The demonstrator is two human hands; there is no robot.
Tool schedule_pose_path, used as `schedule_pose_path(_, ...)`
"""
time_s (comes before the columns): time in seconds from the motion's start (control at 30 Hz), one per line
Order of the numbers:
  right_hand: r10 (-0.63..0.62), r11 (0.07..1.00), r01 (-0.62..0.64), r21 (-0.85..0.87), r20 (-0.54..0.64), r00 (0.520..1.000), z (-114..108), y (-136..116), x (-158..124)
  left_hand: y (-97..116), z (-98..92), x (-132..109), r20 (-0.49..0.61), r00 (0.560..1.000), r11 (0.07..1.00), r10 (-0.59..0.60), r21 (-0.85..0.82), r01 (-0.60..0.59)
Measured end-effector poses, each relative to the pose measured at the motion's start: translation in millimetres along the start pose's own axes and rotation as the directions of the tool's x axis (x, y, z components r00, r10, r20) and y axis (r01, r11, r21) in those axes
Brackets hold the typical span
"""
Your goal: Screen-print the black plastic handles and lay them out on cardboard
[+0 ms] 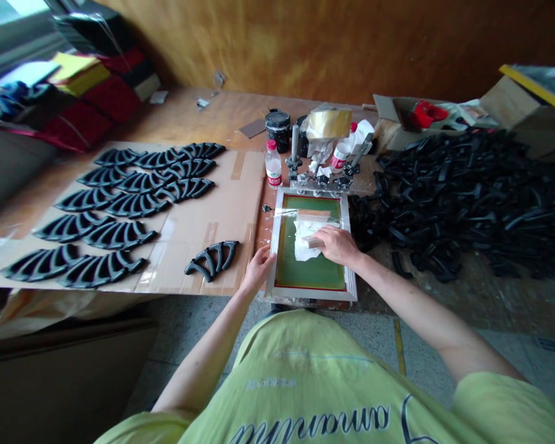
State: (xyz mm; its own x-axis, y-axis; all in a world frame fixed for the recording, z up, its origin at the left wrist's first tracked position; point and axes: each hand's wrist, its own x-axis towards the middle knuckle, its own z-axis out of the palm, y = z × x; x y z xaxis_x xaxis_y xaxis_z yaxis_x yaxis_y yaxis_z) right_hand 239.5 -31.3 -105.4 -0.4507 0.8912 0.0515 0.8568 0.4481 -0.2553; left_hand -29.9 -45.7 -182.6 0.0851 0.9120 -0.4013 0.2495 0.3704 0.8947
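Observation:
A green printing screen in a silver frame point(351, 271) lies on the table in front of me. My right hand point(337, 245) is closed on a small wooden squeegee point(312, 242) resting on the screen, over a smear of white ink point(305, 237). My left hand point(258, 269) grips the left edge of the frame. A single black fan-shaped plastic part point(213, 259) lies on the cardboard sheet point(203, 225) just left of the frame.
Several black fan-shaped parts point(115, 209) lie in rows on the cardboard at left. A large heap of black parts point(472, 197) fills the right. Bottles point(272, 164), a black jar point(278, 128) and clamps point(321, 176) stand behind the screen. Boxes point(407, 117) sit far right.

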Motion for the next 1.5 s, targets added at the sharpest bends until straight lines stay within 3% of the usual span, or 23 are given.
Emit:
schedule_pose_path(0.07,0.007,1.0,-0.007,0.005,-0.038,0.999,8.9,-5.6,-6.1,1.5,-0.2,-1.6,0.039,0.999,0.995,-0.007,-0.101,0.011)
schedule_pose_path(0.2,-0.053,0.997,0.052,0.057,0.015,0.999,15.5,-10.9,-19.6,6.7,0.1,-4.5,0.034,0.999,0.984,-0.03,-0.174,0.035)
schedule_pose_path(0.27,0.003,0.998,-0.003,0.061,0.005,1.0,7.9,-9.6,-11.0,13.9,-0.6,-7.4,0.032,0.999,0.982,-0.043,-0.181,0.048)
schedule_pose_path(0.4,0.187,0.981,-0.178,0.076,-0.142,0.972,-23.6,1.7,29.7,38.8,-7.4,-16.6,0.039,0.998,0.976,-0.051,-0.21,0.058)
schedule_pose_path(0.5,0.291,0.956,-0.269,0.116,-0.261,0.921,-53.6,32.1,44.9,65.7,-14.8,-21.9,0.014,1.0,0.961,0.013,-0.276,-0.009)
schedule_pose_path(0.63,0.477,0.876,-0.391,0.281,-0.39,0.788,-72.1,97.5,23.0,116.1,-18.5,-17.3,-0.103,0.97,0.916,0.222,-0.319,-0.243)
schedule_pose_path(0.7,0.58,0.812,-0.492,0.313,-0.334,0.743,-59.9,116.4,5.6,147.1,-17.8,-7.9,-0.151,0.926,0.864,0.345,-0.334,-0.377)
schedule_pose_path(0.77,0.614,0.784,-0.549,0.288,-0.238,0.752,-33.5,112.9,-8.0,177.6,-17.6,5.1,-0.159,0.892,0.82,0.424,-0.351,-0.452)
schedule_pose_path(0.83,0.544,0.833,-0.509,0.218,-0.152,0.825,-0.7,90.1,-15.4,201.0,-18.3,17.8,-0.124,0.885,0.814,0.448,-0.353,-0.461)
schedule_pose_path(0.9,0.418,0.907,-0.41,0.101,-0.079,0.905,28.2,59.9,-17.3,209.0,-17.8,24.9,-0.105,0.89,0.821,0.445,-0.349,-0.451)
schedule_pose_path(1.0,0.367,0.93,-0.367,-0.027,-0.009,0.93,50.3,23.3,-14.8,182.2,-6.3,15.6,-0.132,0.913,0.846,0.385,-0.344,-0.407)
schedule_pose_path(1.07,0.435,0.9,-0.435,-0.017,0.002,0.901,52.8,5.1,-13.7,143.5,11.3,-3.7,-0.034,0.966,0.908,0.254,-0.335,-0.251)
schedule_pose_path(1.1,0.464,0.886,-0.464,0.009,-0.007,0.886,52.6,-4.6,-13.7,121.9,22.1,-15.3,0.112,0.985,0.949,0.131,-0.3,-0.092)
schedule_pose_path(1.13,0.476,0.879,-0.475,0.039,-0.031,0.879,52.3,-15.5,-14.0,101.2,33.3,-27.1,0.27,0.963,0.965,-0.016,-0.246,0.085)
schedule_pose_path(1.17,0.458,0.888,-0.454,0.07,-0.062,0.887,52.2,-27.4,-14.3,82.7,43.9,-37.9,0.324,0.939,0.954,-0.111,-0.231,0.192)
schedule_pose_path(1.27,0.22,0.967,-0.202,0.153,-0.113,0.969,52.8,-57.0,-16.3,48.0,61.6,-55.9,0.299,0.938,0.865,-0.178,-0.407,0.294)
schedule_pose_path(1.33,0.075,0.976,-0.047,0.215,-0.124,0.989,49.8,-54.4,-22.6,39.6,53.2,-53.5,0.197,0.964,0.819,-0.177,-0.514,0.255)
schedule_pose_path(1.37,0.075,0.971,-0.039,0.235,-0.143,0.987,46.9,-42.5,-28.7,36.9,41.8,-49.2,0.126,0.976,0.821,-0.177,-0.528,0.217)
schedule_pose_path(1.43,0.234,0.954,-0.181,0.241,-0.216,0.948,40.5,1.8,-46.9,28.6,6.5,-39.4,-0.054,0.984,0.862,-0.171,-0.492,0.122)
schedule_pose_path(1.5,0.464,0.885,-0.424,0.192,-0.295,0.835,38.8,62.2,-70.6,12.0,-38.6,-33.5,-0.268,0.946,0.913,-0.184,-0.404,0.063)
